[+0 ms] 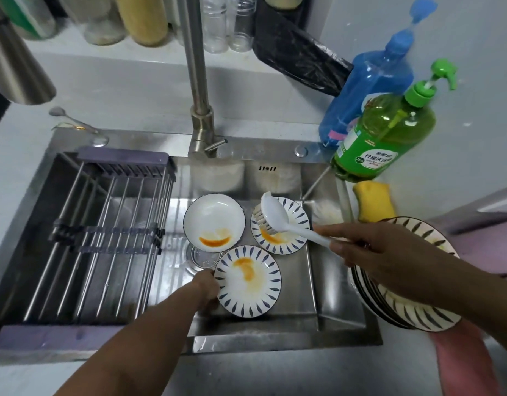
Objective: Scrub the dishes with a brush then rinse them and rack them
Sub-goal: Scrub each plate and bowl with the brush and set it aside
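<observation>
Two hands over a steel sink [340, 318] holding three sauce-stained dishes, brush above the far right one.

Head view: the right hand [369, 252] grips the white brush [278, 217] by its handle, fingers curled round it, bristles just over the far patterned plate [292, 238] (contact cannot be told). The left hand [208, 287] pinches the left rim of the near patterned plate [248, 281], fingers closed on its edge. A plain white dish [214, 221] sits beside both, by the drain. The rack [103, 232] spans the sink's left half. On the table to the right, a stack of plates [403, 307], a yellow sponge [373, 200] and a green soap bottle [383, 135].
</observation>
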